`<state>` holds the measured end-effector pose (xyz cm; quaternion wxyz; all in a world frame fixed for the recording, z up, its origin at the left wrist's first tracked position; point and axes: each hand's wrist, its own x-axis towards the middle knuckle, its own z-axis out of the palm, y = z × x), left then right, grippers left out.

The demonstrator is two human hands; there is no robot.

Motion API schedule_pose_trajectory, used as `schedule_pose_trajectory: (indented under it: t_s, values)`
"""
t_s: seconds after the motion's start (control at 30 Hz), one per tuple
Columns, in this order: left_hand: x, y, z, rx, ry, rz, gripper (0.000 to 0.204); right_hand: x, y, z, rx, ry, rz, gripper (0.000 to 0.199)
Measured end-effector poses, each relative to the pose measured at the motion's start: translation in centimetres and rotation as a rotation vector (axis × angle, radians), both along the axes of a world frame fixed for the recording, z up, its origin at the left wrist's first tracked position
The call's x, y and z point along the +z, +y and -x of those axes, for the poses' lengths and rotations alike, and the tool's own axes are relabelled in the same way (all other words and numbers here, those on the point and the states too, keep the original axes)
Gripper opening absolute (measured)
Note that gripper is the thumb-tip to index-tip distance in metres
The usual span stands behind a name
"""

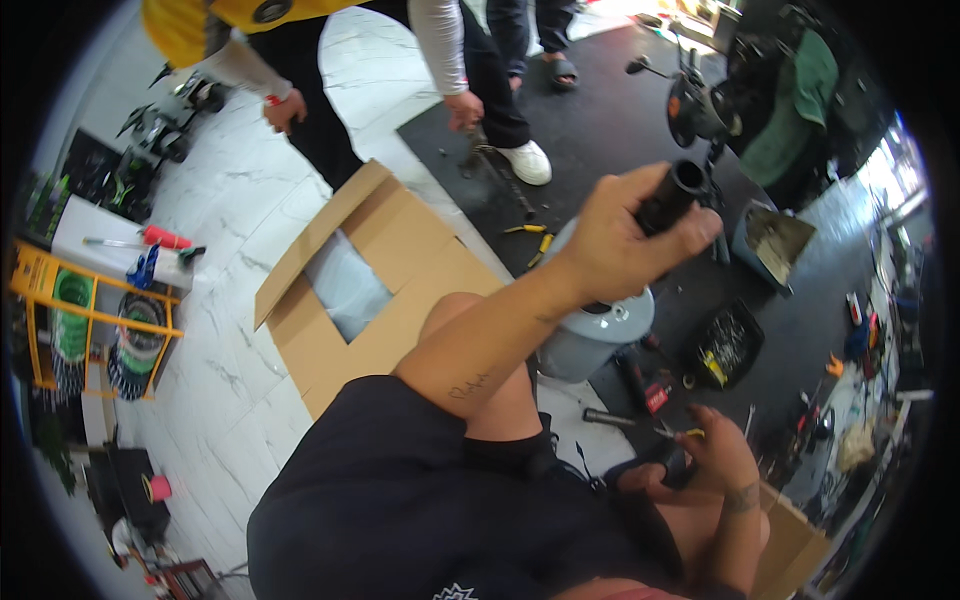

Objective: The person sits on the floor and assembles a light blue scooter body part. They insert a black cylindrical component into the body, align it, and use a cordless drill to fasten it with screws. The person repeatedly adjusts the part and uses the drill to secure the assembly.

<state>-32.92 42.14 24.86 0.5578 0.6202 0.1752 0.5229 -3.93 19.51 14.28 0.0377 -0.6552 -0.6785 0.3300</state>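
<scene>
My left hand (625,235) is raised in front of me, its fingers wrapped round a short black tube (684,178) with a hollow end facing up; it looks like a handlebar grip. Below that hand stands a rounded pale blue-grey casing (590,340), partly hidden by my forearm. Low at the right, beside my bent leg, my right hand (722,455) has its fingers curled at a small tool with a yellow handle (692,433). A dark cylinder (608,417) lies on the floor just left of it.
An opened cardboard box (420,250) lies at my left. A black tray of small metal parts (742,350), a red-and-black item (640,382) and a grey bin (770,245) stand right. Ahead, a co-worker's hand (463,110) holds a metal tool. A round-mirrored vehicle part (690,110) stands behind.
</scene>
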Motion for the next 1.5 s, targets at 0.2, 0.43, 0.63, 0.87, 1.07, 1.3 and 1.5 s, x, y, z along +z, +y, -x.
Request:
schedule_pose_trajectory:
  t_s: [0.2,0.43,0.63,0.87,1.07,1.3,1.5]
  values:
    - [-0.2,0.1,-0.1,0.064,0.005,-0.090,0.021,0.3,-0.2,-0.1,-0.053,-0.016,0.092,0.056]
    - [-0.3,0.4,-0.3,0.021,-0.041,-0.095,0.025,-0.5,-0.4,-0.7,-0.038,-0.050,0.079,0.057]
    - [-0.2,0.3,-0.1,0.004,-0.060,0.002,0.030,-0.6,-0.4,-0.7,-0.033,-0.034,0.076,0.056]
    - [-0.3,0.4,-0.2,-0.001,-0.079,-0.009,0.029,-0.3,0.0,-0.5,-0.043,-0.033,0.106,0.056]
    - [-0.1,0.5,-0.2,0.029,-0.051,-0.013,0.028,-0.2,0.0,-0.4,-0.035,-0.028,0.095,0.056]
    - [-0.2,0.5,-0.2,0.020,-0.072,-0.006,0.028,-0.2,-0.1,-0.4,-0.043,-0.041,0.105,0.056]
    - [-0.6,0.4,-0.3,0.015,-0.106,0.004,0.023,-0.2,-0.2,-0.6,-0.030,-0.048,0.108,0.054]
